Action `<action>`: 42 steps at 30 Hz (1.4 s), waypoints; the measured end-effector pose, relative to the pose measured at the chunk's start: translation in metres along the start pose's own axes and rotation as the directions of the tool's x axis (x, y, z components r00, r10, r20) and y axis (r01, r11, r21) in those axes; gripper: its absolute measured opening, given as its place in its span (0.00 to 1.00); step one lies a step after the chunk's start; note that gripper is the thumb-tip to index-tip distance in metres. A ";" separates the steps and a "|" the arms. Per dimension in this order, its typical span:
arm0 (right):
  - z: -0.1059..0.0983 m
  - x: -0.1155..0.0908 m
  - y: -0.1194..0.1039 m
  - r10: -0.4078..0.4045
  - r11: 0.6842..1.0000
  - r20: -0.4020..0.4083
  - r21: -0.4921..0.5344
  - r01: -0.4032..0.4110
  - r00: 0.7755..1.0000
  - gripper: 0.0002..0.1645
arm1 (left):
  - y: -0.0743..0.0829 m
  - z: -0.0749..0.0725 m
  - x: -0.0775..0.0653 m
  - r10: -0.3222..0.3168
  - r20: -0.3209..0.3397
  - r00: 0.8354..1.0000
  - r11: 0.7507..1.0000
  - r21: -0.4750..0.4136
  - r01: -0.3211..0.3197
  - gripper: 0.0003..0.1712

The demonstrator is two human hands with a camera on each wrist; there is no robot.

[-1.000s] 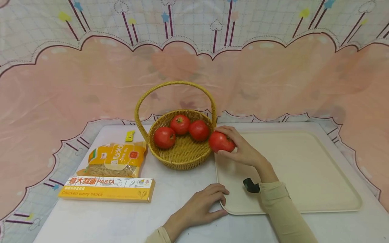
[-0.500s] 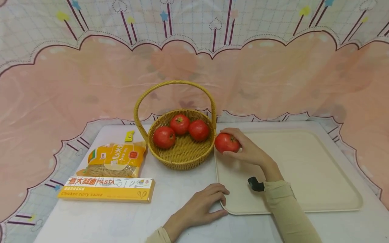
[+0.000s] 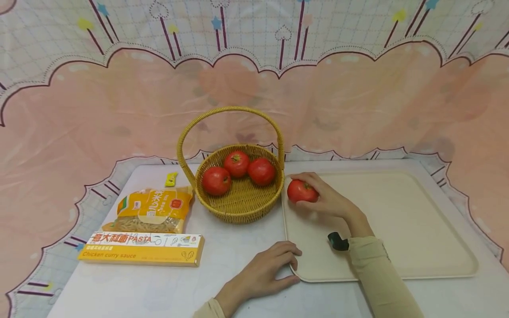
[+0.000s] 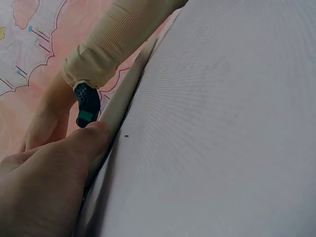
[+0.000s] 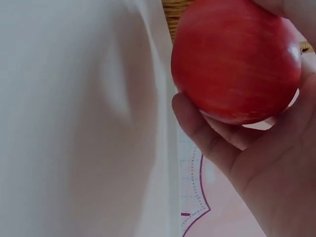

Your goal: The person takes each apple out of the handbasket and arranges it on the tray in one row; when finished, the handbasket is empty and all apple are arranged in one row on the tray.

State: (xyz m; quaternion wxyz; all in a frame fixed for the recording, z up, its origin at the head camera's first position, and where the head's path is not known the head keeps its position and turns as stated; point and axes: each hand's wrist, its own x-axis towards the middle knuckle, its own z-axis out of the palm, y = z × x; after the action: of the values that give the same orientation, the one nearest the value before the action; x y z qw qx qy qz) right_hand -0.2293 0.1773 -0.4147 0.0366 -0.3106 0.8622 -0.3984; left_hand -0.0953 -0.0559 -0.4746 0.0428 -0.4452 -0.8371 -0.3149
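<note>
Fruit point(image 3: 300, 191) at left end of tray point(image 3: 413, 221): red, faint paler streaks. Tray: plain cream. Basket point(image 3: 242, 198): golden tan, woven ribs. Three inner fruits point(image 3: 261, 172): red. Near-left box point(image 3: 139, 255): white above yellow-orange, red lettering. Bag point(image 3: 159, 210) beyond: orange-yellow. Far-left packet point(image 3: 171, 179): yellow. Bench point(image 3: 234, 251): white. Sleeves point(image 3: 381, 278): beige. Backdrop point(image 3: 358, 97): pink and white, pale blue grid, maroon scallops.

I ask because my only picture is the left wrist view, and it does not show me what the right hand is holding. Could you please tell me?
Observer: The right hand holds a red fruit.
Operator: Thank you. Which object stands directly beside the tray, on its left?
Observer: A wicker basket, with three more red fruits inside.
Operator: My view hides the fingertips of the left hand, except the thumb. Where are they?
Observer: At the tray's near left corner.
</note>
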 end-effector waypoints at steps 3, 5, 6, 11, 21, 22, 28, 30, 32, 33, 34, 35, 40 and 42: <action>0.000 -0.002 0.003 0.011 1.000 0.012 -0.015 -0.011 1.000 0.40 | 0.000 0.001 0.000 0.006 -0.002 1.000 1.000 0.005 -0.005 0.09; -0.001 -0.003 0.006 0.007 1.000 0.018 -0.023 -0.006 1.000 0.40 | 0.000 0.001 0.000 0.001 0.000 1.000 1.000 -0.003 -0.001 0.09; -0.001 -0.004 0.007 0.011 1.000 0.023 -0.024 -0.010 1.000 0.40 | 0.000 0.001 0.000 -0.002 0.002 1.000 1.000 -0.008 0.002 0.09; -0.001 -0.005 0.009 0.027 0.999 0.027 -0.037 -0.026 0.999 0.40 | 0.000 0.000 0.001 0.024 -0.007 1.000 1.000 0.011 -0.024 0.09; -0.002 -0.006 0.007 0.101 0.994 0.049 -0.056 -0.098 0.994 0.45 | 0.000 0.000 0.000 0.019 -0.011 1.000 1.000 -0.001 -0.019 0.09; -0.002 -0.006 0.006 0.117 0.992 0.054 -0.053 -0.115 0.992 0.46 | 0.000 0.000 -0.001 0.017 -0.011 1.000 1.000 -0.001 -0.017 0.09; 0.001 -0.004 0.004 0.200 0.980 0.090 -0.036 -0.197 0.976 0.52 | 0.000 0.000 0.000 0.013 -0.012 1.000 1.000 0.003 -0.013 0.09; 0.001 -0.004 0.004 0.213 0.977 0.095 -0.034 -0.210 0.972 0.52 | 0.000 0.000 0.000 0.019 -0.012 1.000 1.000 0.007 -0.019 0.09; 0.001 -0.005 0.004 0.220 0.975 0.097 -0.025 -0.219 0.971 0.53 | 0.000 0.000 0.000 0.024 -0.011 1.000 1.000 0.009 -0.024 0.09; 0.001 -0.005 0.003 0.224 0.975 0.098 -0.020 -0.223 0.970 0.53 | 0.000 -0.001 0.000 0.024 -0.009 1.000 1.000 0.007 -0.024 0.08; 0.001 -0.006 0.003 0.225 0.974 0.100 -0.014 -0.224 0.969 0.53 | 0.000 0.000 0.000 0.020 -0.005 1.000 1.000 -0.001 -0.020 0.08; 0.001 -0.006 0.003 0.227 0.974 0.101 -0.009 -0.227 0.969 0.53 | 0.000 0.000 0.000 0.019 -0.005 1.000 1.000 -0.001 -0.019 0.08; 0.000 -0.004 0.003 0.222 0.975 0.072 -0.024 -0.221 0.972 0.48 | 0.000 -0.001 0.000 0.009 -0.008 1.000 1.000 -0.012 -0.009 0.09; 0.000 -0.003 0.004 0.209 0.977 0.033 -0.037 -0.208 0.977 0.43 | 0.001 -0.001 0.000 0.015 -0.012 1.000 1.000 -0.011 -0.016 0.09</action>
State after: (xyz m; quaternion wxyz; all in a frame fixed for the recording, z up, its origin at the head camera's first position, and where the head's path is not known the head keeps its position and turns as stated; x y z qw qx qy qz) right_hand -0.2287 0.1809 -0.4178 0.0890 -0.2263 0.8957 -0.3723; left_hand -0.0950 -0.0562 -0.4734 0.0478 -0.4500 -0.8317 -0.3217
